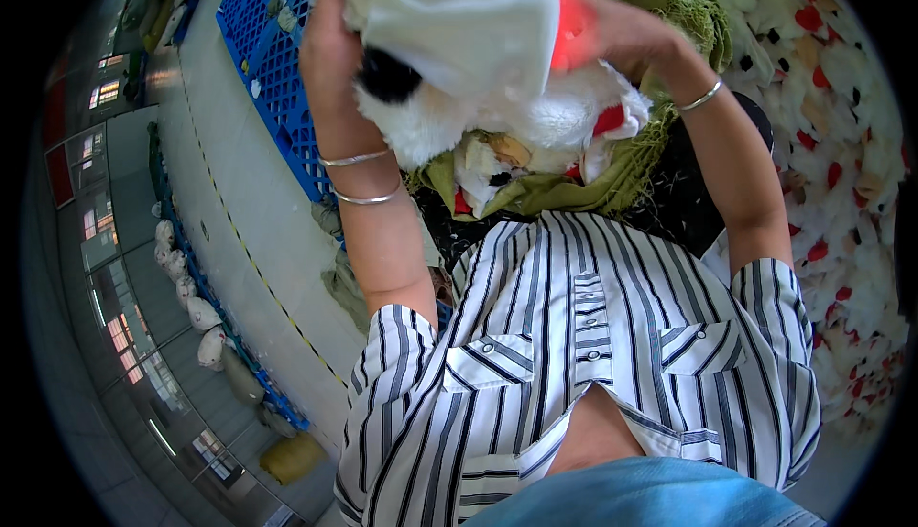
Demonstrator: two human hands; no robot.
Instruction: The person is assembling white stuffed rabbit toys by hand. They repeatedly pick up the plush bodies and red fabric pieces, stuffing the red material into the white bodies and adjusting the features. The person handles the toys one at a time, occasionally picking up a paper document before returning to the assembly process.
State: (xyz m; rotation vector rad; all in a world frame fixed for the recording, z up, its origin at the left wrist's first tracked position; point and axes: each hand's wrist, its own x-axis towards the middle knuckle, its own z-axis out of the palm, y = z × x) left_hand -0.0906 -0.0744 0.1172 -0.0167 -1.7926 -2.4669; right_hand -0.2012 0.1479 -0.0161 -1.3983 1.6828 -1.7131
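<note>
Close in front of me I hold up a limp white plush toy skin (449, 30), with smooth white cloth, shaggy fur, a black furry patch and a red part. My left hand (330, 44) is closed on its left side, its fingers partly hidden behind the fur. My right hand (612, 30), blurred, grips the red part (572, 28) at the right edge; its fingertips are hidden. Below the held skin, more white, red and black plush pieces (497, 168) lie in an open green woven sack (622, 187).
A heap of white and red plush pieces (822, 173) spreads along the right. A blue plastic pallet (277, 77) lies at the upper left beside a pale floor (229, 144) with a striped line. Several full sacks (203, 314) line the far left, near a yellow bundle (292, 458).
</note>
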